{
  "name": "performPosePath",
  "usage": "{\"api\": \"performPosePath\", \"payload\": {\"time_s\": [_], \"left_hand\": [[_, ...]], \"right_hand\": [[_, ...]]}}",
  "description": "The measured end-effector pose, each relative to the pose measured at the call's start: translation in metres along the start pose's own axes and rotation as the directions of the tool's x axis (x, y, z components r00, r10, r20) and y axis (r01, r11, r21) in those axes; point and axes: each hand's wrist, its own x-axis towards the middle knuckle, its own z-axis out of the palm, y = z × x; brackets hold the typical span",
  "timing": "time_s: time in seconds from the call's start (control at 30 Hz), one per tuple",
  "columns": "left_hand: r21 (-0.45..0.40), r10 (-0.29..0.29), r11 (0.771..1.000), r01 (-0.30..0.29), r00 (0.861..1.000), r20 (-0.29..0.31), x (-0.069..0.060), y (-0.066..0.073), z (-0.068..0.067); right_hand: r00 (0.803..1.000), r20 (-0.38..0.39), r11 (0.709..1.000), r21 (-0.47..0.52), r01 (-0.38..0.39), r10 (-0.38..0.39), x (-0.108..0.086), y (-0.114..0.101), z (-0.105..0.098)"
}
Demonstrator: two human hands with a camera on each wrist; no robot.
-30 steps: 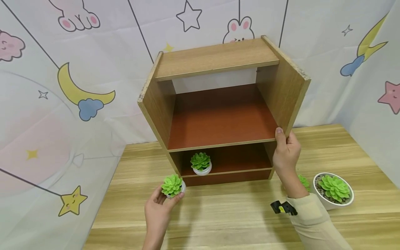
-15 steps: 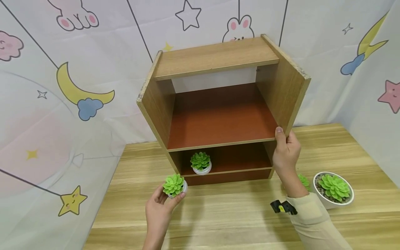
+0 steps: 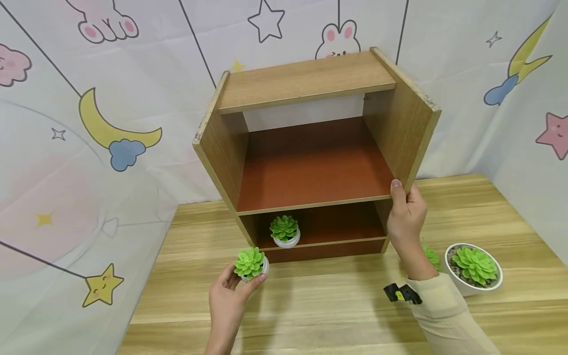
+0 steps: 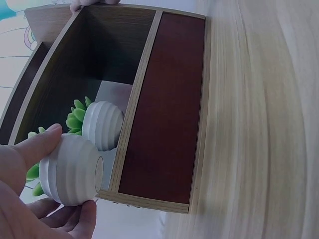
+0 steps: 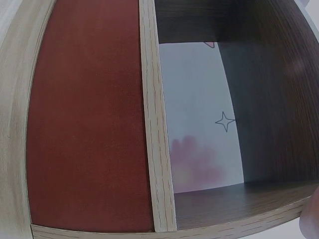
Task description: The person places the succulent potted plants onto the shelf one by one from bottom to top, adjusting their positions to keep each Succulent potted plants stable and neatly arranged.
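Between thumb and fingers, my left hand [image 3: 228,298] holds a small potted succulent [image 3: 249,264], in front of the lower left corner of a wooden shelf unit [image 3: 306,202]. The left wrist view shows its ribbed white pot [image 4: 72,169] pinched from both sides, the plant facing left. A second small succulent [image 3: 284,229] sits on the lower shelf, near its left end. My right hand [image 3: 406,217] grips the front edge of the unit's right side panel, thumb in front. In the right wrist view only a sliver of that hand shows at the edge.
On the table [image 3: 319,305] at the right stands a larger succulent in a white bowl-like pot [image 3: 473,268]. Another green plant [image 3: 431,259] is partly hidden behind my right forearm. A printed cloth [image 3: 133,64] hangs behind the unit.
My left hand has drifted slightly to the right with the succulent, closer to the shelf. My right hand keeps its grip on the side panel.
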Motion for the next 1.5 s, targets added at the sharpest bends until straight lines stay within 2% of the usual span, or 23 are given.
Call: {"api": "performPosePath", "payload": {"time_s": [0.87,1.17,1.4,1.5], "left_hand": [[-0.007,0.005,1.0,-0.005,0.999,0.039,-0.005,0.001,0.009],[-0.024,0.002,1.0,0.0,0.998,0.068,-0.01,0.003,0.017],[-0.038,0.039,0.999,-0.036,0.995,0.088,-0.012,0.01,0.026],[-0.039,0.032,0.999,-0.028,0.996,0.089,-0.013,0.012,0.029]], "right_hand": [[1.0,-0.001,1.0,-0.001,0.003,-0.003,0.001,-0.001,0.0],[1.0,-0.003,1.0,0.007,0.002,-0.002,0.001,0.001,0.0],[1.0,-0.006,1.0,0.018,0.001,0.0,0.002,0.003,0.0],[1.0,-0.004,1.0,0.01,-0.004,0.004,0.001,0.003,-0.001]]}}
